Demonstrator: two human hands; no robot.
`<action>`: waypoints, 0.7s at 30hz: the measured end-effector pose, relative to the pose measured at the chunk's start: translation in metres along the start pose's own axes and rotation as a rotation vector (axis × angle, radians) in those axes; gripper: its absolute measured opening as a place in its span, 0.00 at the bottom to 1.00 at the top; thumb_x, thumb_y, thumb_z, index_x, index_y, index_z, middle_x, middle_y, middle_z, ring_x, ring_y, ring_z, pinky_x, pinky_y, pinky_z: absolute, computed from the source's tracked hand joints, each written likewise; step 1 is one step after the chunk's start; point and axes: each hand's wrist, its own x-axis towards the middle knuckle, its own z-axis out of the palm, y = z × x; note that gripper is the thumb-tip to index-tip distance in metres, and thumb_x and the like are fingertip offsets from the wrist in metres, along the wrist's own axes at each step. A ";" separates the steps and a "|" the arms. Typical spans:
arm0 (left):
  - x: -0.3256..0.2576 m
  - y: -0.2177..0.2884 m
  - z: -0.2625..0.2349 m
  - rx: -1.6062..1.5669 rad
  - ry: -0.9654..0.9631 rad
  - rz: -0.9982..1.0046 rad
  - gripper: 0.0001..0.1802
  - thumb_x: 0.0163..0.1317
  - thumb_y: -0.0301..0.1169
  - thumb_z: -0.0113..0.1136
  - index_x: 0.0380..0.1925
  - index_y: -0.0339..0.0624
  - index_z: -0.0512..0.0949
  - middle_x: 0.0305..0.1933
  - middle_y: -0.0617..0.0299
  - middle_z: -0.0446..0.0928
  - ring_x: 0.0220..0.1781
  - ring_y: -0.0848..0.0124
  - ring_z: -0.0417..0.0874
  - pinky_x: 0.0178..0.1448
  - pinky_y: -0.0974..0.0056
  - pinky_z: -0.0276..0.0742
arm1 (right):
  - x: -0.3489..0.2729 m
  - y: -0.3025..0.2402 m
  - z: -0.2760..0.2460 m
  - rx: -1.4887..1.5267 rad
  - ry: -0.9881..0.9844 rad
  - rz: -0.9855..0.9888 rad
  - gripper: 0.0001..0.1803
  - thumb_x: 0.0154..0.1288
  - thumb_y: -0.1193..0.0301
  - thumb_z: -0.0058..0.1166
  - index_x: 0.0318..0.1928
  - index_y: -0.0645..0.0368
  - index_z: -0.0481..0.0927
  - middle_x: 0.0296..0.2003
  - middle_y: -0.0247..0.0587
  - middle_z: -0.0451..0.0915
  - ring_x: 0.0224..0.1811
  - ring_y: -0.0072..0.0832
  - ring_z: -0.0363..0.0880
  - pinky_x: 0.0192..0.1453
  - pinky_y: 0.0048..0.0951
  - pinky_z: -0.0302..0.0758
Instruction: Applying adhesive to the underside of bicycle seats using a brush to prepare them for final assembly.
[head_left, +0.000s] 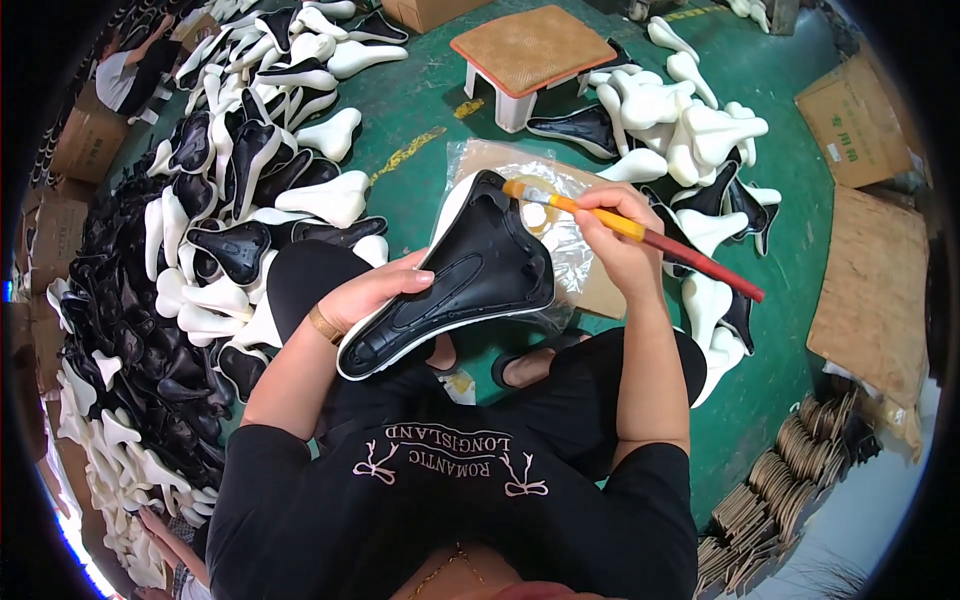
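Note:
A bicycle saddle shell, black on its upturned underside with a white padded rim, lies tilted across my lap. My left hand grips its left edge, thumb resting on the black face. In my right hand is a paintbrush with a yellow and red handle. Its bristles point left and meet or nearly meet the shell near its far narrow end. Beyond the shell, a clear plastic sheet with a yellowish patch and a small white round thing covers a piece of cardboard.
Piles of white and black saddle parts heap up on the left, with more white saddle pieces at the right. A low stool stands ahead. Cardboard boxes and stacked brown sheets line the right. Other people work at the left.

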 end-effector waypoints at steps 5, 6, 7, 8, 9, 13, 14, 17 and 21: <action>-0.002 0.006 0.001 0.058 0.037 0.045 0.35 0.66 0.34 0.52 0.70 0.34 0.53 0.64 0.54 0.69 0.59 0.75 0.75 0.62 0.70 0.70 | 0.004 -0.010 -0.016 -0.240 -0.212 -0.190 0.05 0.47 0.81 0.59 0.28 0.63 0.79 0.30 0.38 0.78 0.33 0.26 0.77 0.37 0.23 0.73; -0.001 0.007 0.003 0.100 0.055 0.076 0.36 0.66 0.34 0.52 0.70 0.33 0.52 0.64 0.54 0.68 0.60 0.75 0.74 0.63 0.70 0.69 | 0.003 -0.013 -0.020 -0.267 -0.282 -0.156 0.04 0.46 0.80 0.58 0.27 0.63 0.79 0.29 0.38 0.78 0.32 0.26 0.77 0.36 0.23 0.72; -0.001 0.009 0.003 0.111 0.025 0.078 0.37 0.66 0.35 0.53 0.70 0.33 0.52 0.66 0.54 0.66 0.63 0.73 0.70 0.66 0.69 0.64 | 0.001 -0.015 -0.019 -0.254 -0.259 -0.136 0.05 0.44 0.81 0.57 0.26 0.62 0.78 0.27 0.37 0.77 0.32 0.29 0.76 0.39 0.26 0.72; -0.001 0.009 0.002 0.112 0.026 0.077 0.37 0.66 0.35 0.53 0.70 0.33 0.52 0.66 0.54 0.66 0.63 0.73 0.70 0.66 0.69 0.64 | 0.002 -0.017 -0.017 -0.253 -0.259 -0.136 0.05 0.44 0.81 0.57 0.26 0.62 0.78 0.27 0.37 0.77 0.32 0.29 0.76 0.39 0.26 0.72; 0.000 0.009 0.000 0.145 0.022 0.121 0.37 0.65 0.35 0.53 0.70 0.33 0.52 0.67 0.54 0.64 0.65 0.73 0.68 0.68 0.68 0.61 | 0.002 -0.019 -0.015 -0.270 -0.246 -0.142 0.05 0.44 0.81 0.57 0.26 0.62 0.78 0.27 0.37 0.77 0.31 0.28 0.76 0.38 0.26 0.71; -0.001 0.006 -0.004 0.209 0.037 0.198 0.40 0.62 0.34 0.57 0.70 0.34 0.51 0.69 0.56 0.61 0.68 0.71 0.63 0.71 0.66 0.55 | -0.001 -0.020 -0.017 -0.287 -0.202 -0.042 0.03 0.47 0.80 0.57 0.26 0.63 0.78 0.27 0.36 0.77 0.30 0.24 0.75 0.35 0.23 0.71; 0.000 0.004 -0.005 0.278 0.066 0.236 0.42 0.61 0.33 0.59 0.71 0.34 0.50 0.69 0.56 0.60 0.68 0.71 0.63 0.71 0.66 0.55 | -0.001 -0.020 -0.016 -0.287 -0.200 -0.042 0.03 0.47 0.80 0.57 0.26 0.63 0.78 0.27 0.36 0.77 0.30 0.24 0.75 0.35 0.23 0.71; 0.001 0.002 -0.012 0.480 0.147 0.308 0.44 0.57 0.33 0.62 0.71 0.36 0.51 0.69 0.57 0.61 0.68 0.69 0.63 0.71 0.66 0.54 | -0.002 -0.019 -0.014 -0.297 -0.183 -0.034 0.02 0.48 0.79 0.56 0.26 0.63 0.78 0.27 0.35 0.77 0.29 0.21 0.75 0.34 0.22 0.70; 0.001 0.002 -0.002 0.682 0.229 0.375 0.48 0.52 0.32 0.67 0.71 0.39 0.52 0.69 0.55 0.62 0.69 0.68 0.62 0.72 0.64 0.54 | -0.005 -0.019 -0.014 -0.181 -0.176 0.105 0.03 0.48 0.79 0.56 0.26 0.64 0.78 0.27 0.33 0.77 0.29 0.19 0.74 0.34 0.21 0.70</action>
